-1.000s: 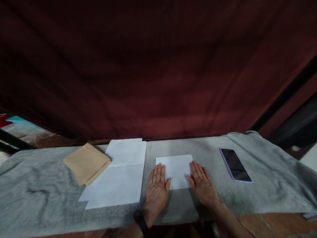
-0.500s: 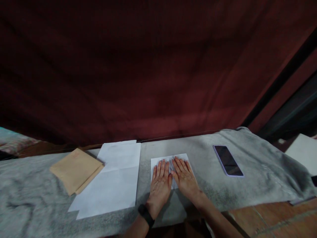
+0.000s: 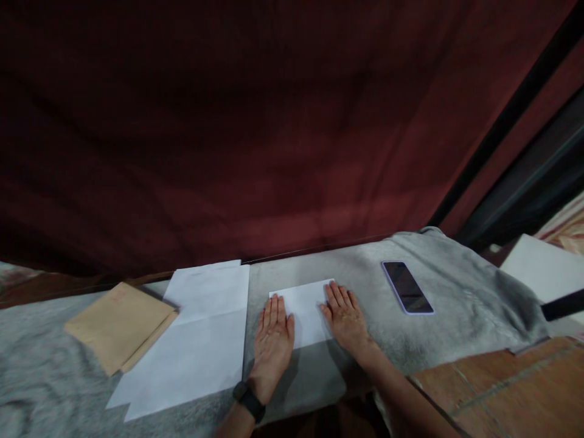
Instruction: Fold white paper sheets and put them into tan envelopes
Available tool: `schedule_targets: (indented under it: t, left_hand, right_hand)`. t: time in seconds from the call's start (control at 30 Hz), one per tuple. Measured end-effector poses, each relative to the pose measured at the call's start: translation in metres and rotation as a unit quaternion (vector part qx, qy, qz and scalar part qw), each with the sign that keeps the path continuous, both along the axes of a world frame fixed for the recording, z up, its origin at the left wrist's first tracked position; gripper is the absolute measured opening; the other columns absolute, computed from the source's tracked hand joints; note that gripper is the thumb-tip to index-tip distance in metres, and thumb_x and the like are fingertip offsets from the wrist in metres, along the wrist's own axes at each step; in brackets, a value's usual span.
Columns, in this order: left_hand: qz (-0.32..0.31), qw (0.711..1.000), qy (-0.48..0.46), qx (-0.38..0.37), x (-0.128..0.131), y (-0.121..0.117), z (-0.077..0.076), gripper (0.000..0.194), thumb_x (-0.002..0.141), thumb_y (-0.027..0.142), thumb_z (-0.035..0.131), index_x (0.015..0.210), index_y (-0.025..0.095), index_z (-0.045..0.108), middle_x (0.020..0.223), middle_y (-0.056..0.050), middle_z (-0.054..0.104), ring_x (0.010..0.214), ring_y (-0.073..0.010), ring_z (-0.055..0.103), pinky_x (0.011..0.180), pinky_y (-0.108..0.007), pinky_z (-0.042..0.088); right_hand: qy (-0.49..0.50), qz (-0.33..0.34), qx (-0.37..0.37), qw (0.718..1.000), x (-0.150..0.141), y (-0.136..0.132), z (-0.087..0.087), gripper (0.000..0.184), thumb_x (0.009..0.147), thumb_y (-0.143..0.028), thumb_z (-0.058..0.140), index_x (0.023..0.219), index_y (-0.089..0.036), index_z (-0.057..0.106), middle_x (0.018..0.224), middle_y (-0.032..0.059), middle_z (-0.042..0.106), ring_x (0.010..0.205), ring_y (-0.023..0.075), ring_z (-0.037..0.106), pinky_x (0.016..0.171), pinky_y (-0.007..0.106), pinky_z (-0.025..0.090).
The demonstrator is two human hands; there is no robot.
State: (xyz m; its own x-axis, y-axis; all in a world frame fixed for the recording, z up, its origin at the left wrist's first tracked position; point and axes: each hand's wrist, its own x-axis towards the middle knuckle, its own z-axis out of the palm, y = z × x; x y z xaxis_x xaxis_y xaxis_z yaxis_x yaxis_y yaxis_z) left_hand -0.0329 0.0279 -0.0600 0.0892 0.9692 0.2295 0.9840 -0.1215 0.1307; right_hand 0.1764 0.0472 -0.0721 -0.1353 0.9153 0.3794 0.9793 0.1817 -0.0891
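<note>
A small folded white paper lies on the grey cloth in front of me. My left hand lies flat with fingers stretched out on the paper's left edge; a black watch is on its wrist. My right hand lies flat, fingers apart, on the paper's right edge. Bare paper shows between the two hands.
Larger white sheets lie to the left, partly under a stack of brown envelopes. A dark phone rests to the right. A dark red curtain hangs behind. A white object and wooden floor sit at right.
Both hands, side by side in the paper's middle half a second ago, have slid apart to its left and right edges. The view has turned a little to the right.
</note>
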Motion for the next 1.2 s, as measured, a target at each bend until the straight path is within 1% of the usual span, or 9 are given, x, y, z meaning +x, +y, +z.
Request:
schedule_targets:
  t: [0.2, 0.37, 0.5, 0.63, 0.73, 0.8, 0.93, 1.07, 1.2]
  left_hand:
    - [0.025, 0.997, -0.073, 0.022, -0.002, 0.001, 0.001, 0.053, 0.096, 0.023, 0.039, 0.144, 0.004, 0.05, 0.154, -0.022, 0.046, 0.145, -0.0303, 0.041, 0.118, -0.048, 0.036]
    - [0.028, 0.972, -0.233, 0.015, -0.004, 0.008, 0.006, 0.049, 0.09, 0.018, 0.044, 0.137, 0.014, 0.059, 0.145, -0.016, 0.058, 0.141, -0.0276, 0.047, 0.116, -0.047, 0.04]
    - [0.068, 0.915, -0.397, -0.028, -0.013, 0.015, 0.018, 0.045, 0.084, 0.022, 0.057, 0.128, 0.019, 0.065, 0.142, -0.014, 0.059, 0.13, -0.031, 0.057, 0.112, -0.048, 0.043]
    - [0.126, 0.839, -0.525, -0.059, -0.019, 0.022, 0.03, 0.051, 0.074, 0.022, 0.068, 0.125, 0.018, 0.064, 0.129, -0.012, 0.065, 0.112, -0.028, 0.064, 0.105, -0.045, 0.047]
    - [0.145, 0.784, -0.598, -0.078, -0.02, 0.022, 0.035, 0.057, 0.068, 0.02, 0.072, 0.125, 0.018, 0.063, 0.111, -0.008, 0.071, 0.099, -0.025, 0.067, 0.095, -0.04, 0.052]
    - [0.145, 0.758, -0.63, -0.091, -0.019, 0.018, 0.038, 0.057, 0.069, 0.019, 0.071, 0.125, 0.017, 0.062, 0.101, -0.007, 0.072, 0.091, -0.0229, 0.069, 0.086, -0.036, 0.054]
    - [0.142, 0.693, -0.695, -0.129, -0.016, 0.01, 0.045, 0.058, 0.066, 0.015, 0.068, 0.124, 0.014, 0.061, 0.089, -0.005, 0.074, 0.079, -0.0203, 0.07, 0.075, -0.031, 0.054]
    - [0.15, 0.663, -0.719, -0.145, -0.013, 0.009, 0.052, 0.061, 0.06, 0.012, 0.066, 0.121, 0.014, 0.063, 0.082, -0.003, 0.073, 0.072, -0.0198, 0.07, 0.069, -0.029, 0.053]
    - [0.153, 0.658, -0.722, -0.15, -0.012, 0.009, 0.054, 0.069, 0.059, 0.014, 0.069, 0.128, 0.014, 0.06, 0.079, 0.0, 0.071, 0.068, -0.0182, 0.068, 0.065, -0.027, 0.051]
  right_hand:
    - [-0.005, 0.007, 0.016, 1.0, 0.02, -0.005, -0.005, 0.059, 0.105, -0.046, 0.032, 0.151, -0.01, 0.045, 0.152, 0.0158, 0.049, 0.14, 0.0318, 0.045, 0.114, 0.05, 0.033]
    - [0.006, 0.013, 0.039, 0.999, 0.023, -0.006, -0.011, 0.057, 0.104, -0.044, 0.035, 0.149, -0.01, 0.047, 0.15, 0.0165, 0.051, 0.138, 0.0333, 0.047, 0.113, 0.052, 0.034]
    - [0.007, 0.02, 0.048, 0.999, 0.022, -0.006, -0.012, 0.057, 0.104, -0.042, 0.037, 0.149, -0.01, 0.046, 0.15, 0.0173, 0.052, 0.138, 0.033, 0.047, 0.112, 0.051, 0.035]
    - [0.006, 0.018, 0.048, 0.999, 0.021, -0.006, -0.012, 0.055, 0.103, -0.04, 0.038, 0.148, -0.009, 0.047, 0.149, 0.0176, 0.053, 0.138, 0.0331, 0.046, 0.112, 0.051, 0.035]
    - [0.005, 0.013, 0.043, 0.999, 0.02, -0.007, -0.012, 0.055, 0.103, -0.039, 0.039, 0.147, -0.008, 0.048, 0.149, 0.0182, 0.052, 0.139, 0.0332, 0.046, 0.113, 0.051, 0.035]
    - [0.002, 0.01, 0.044, 0.999, 0.02, -0.007, -0.012, 0.054, 0.103, -0.037, 0.038, 0.147, -0.007, 0.049, 0.149, 0.0181, 0.053, 0.138, 0.0331, 0.046, 0.113, 0.051, 0.035]
    - [0.01, 0.019, 0.05, 0.999, 0.017, -0.009, -0.009, 0.054, 0.104, -0.038, 0.036, 0.145, -0.006, 0.05, 0.149, 0.0195, 0.052, 0.138, 0.0337, 0.047, 0.113, 0.052, 0.037]
    - [0.029, 0.099, 0.013, 0.995, 0.004, -0.021, 0.004, 0.057, 0.104, -0.042, 0.036, 0.151, -0.011, 0.042, 0.154, 0.0169, 0.047, 0.144, 0.0299, 0.041, 0.115, 0.052, 0.036]
    - [0.033, 0.208, -0.04, 0.977, -0.008, -0.035, 0.018, 0.062, 0.104, -0.048, 0.039, 0.158, -0.018, 0.029, 0.16, 0.0106, 0.04, 0.148, 0.0243, 0.036, 0.122, 0.052, 0.029]
